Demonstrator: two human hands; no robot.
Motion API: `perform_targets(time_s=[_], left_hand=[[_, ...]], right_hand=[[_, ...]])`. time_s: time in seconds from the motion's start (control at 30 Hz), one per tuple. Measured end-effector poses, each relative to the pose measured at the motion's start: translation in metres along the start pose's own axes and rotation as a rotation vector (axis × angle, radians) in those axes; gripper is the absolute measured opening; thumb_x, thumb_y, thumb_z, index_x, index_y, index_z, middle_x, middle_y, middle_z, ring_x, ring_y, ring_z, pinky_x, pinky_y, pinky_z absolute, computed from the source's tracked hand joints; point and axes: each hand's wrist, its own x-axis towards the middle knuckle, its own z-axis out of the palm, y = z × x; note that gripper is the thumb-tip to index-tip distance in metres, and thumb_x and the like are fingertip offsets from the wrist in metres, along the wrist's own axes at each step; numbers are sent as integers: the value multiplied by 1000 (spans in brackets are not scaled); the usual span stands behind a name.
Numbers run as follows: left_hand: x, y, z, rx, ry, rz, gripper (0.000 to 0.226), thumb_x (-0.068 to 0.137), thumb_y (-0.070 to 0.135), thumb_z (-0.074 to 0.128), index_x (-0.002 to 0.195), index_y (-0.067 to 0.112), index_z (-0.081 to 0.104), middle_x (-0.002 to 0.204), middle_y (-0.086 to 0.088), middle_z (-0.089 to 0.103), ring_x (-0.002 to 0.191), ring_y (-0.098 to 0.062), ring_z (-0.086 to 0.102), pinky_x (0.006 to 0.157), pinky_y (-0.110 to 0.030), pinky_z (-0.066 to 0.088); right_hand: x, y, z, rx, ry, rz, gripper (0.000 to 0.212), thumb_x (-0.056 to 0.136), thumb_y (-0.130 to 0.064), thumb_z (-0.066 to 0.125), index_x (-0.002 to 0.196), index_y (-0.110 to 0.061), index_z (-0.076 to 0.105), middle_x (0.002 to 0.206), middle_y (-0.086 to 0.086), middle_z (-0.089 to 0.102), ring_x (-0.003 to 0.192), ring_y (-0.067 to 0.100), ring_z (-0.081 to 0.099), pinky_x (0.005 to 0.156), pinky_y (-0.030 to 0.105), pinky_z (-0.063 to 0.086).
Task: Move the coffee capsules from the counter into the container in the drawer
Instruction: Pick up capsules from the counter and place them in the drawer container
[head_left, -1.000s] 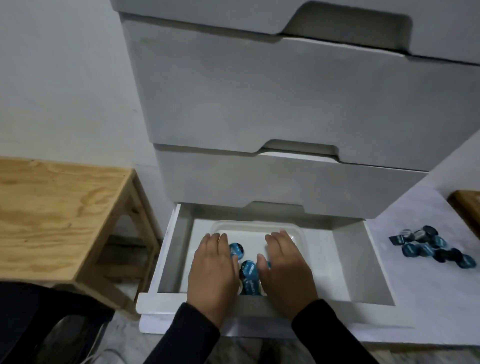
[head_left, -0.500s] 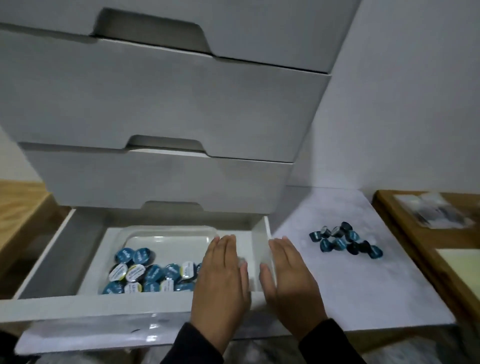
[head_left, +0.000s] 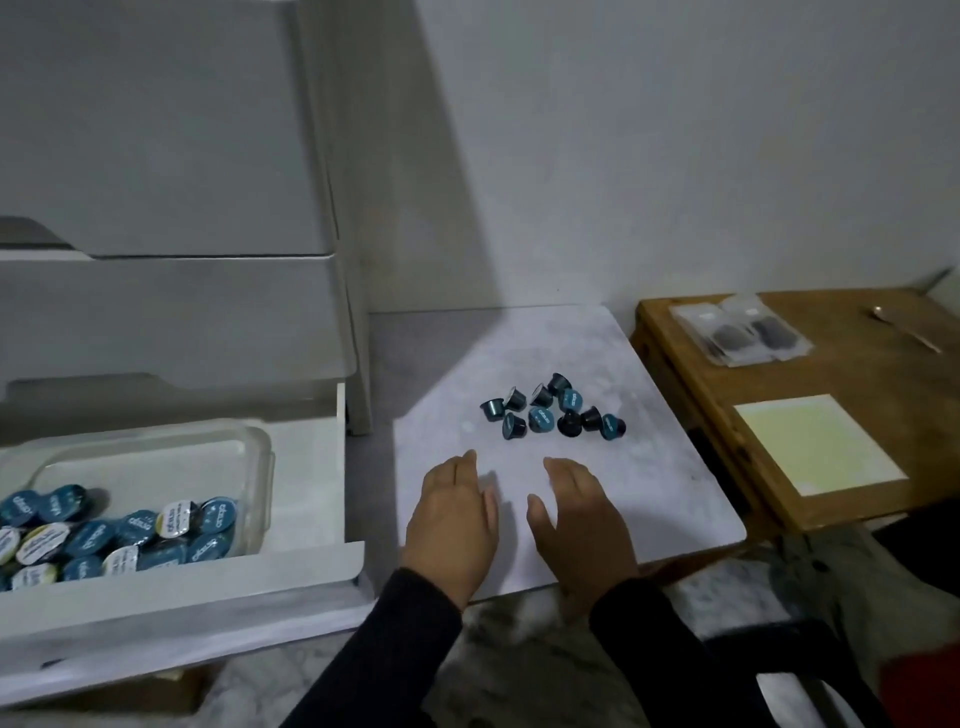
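Several blue and dark coffee capsules (head_left: 555, 406) lie in a loose cluster on the pale marbled counter (head_left: 649, 467). My left hand (head_left: 453, 525) and my right hand (head_left: 576, 519) hover side by side over the counter's near part, a little short of the cluster, fingers extended and holding nothing. To the left, the bottom drawer (head_left: 332, 566) stands pulled out. Inside it sits a clear container (head_left: 260, 457) with many blue and white-lidded capsules (head_left: 130, 535) piled at its near end.
Two shut grey drawers (head_left: 171, 317) stack above the pulled-out one. A wooden table (head_left: 831, 415) to the right carries a pale yellow sheet (head_left: 815, 441), a plastic packet (head_left: 740, 335) and a spoon (head_left: 904, 327). A chair with cloth (head_left: 831, 597) stands at the lower right.
Both hands have left the drawer and moved right over the counter, toward the capsule cluster. My view has swung right, putting the drawer at the left edge.
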Motion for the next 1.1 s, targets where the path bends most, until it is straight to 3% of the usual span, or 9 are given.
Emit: perform_targets(time_s=[0.1, 0.23, 0.37, 0.53, 0.73, 0.87, 1.1], left_hand=[[29, 3, 15, -67, -43, -98, 46, 97, 24, 40, 141, 9, 34, 136, -12, 48, 127, -23, 41, 103, -28, 34], [66, -1, 33, -189, -86, -242, 44, 96, 21, 43, 139, 11, 38, 130, -14, 55, 121, -26, 49, 100, -32, 39], [97, -13, 51, -350, -105, -385, 38, 96, 24, 44, 134, 18, 44, 120, -13, 61, 113, -26, 54, 92, -25, 39], [133, -20, 66, -495, -109, -437, 30, 94, 22, 44, 122, 28, 52, 96, -1, 60, 85, -17, 58, 78, -22, 40], [167, -22, 75, -516, -108, -431, 27, 94, 28, 45, 114, 31, 62, 102, 10, 63, 78, 5, 56, 68, -1, 35], [181, -20, 77, -573, -131, -440, 22, 91, 16, 52, 85, 20, 73, 84, 2, 71, 59, 18, 55, 54, 5, 36], [181, -21, 81, -587, -138, -454, 18, 86, 10, 59, 86, 19, 75, 83, 9, 71, 70, 9, 60, 58, 6, 37]], right_hand=[[16, 16, 18, 38, -49, 80, 44, 86, -17, 55, 127, -4, 51, 128, 14, 57, 118, 25, 53, 101, 29, 41], [44, 29, 38, 106, -126, 113, 44, 90, -17, 50, 132, -7, 46, 132, 12, 53, 121, 25, 49, 103, 29, 36], [74, 35, 55, 152, -211, 190, 42, 91, -19, 49, 133, -11, 45, 132, 11, 52, 122, 24, 46, 102, 29, 35], [105, 43, 73, 188, -219, 173, 34, 89, -14, 54, 122, -11, 54, 122, 12, 57, 112, 27, 52, 94, 32, 42], [132, 49, 87, 212, -245, 178, 31, 90, -18, 52, 120, -14, 57, 115, 11, 58, 104, 26, 54, 86, 31, 43], [138, 52, 93, 250, -275, 200, 29, 90, -17, 53, 117, -14, 61, 115, 10, 59, 108, 23, 52, 88, 26, 39], [136, 53, 94, 340, -239, 280, 24, 84, -12, 58, 107, -13, 68, 104, 11, 62, 88, 23, 61, 83, 27, 48]])
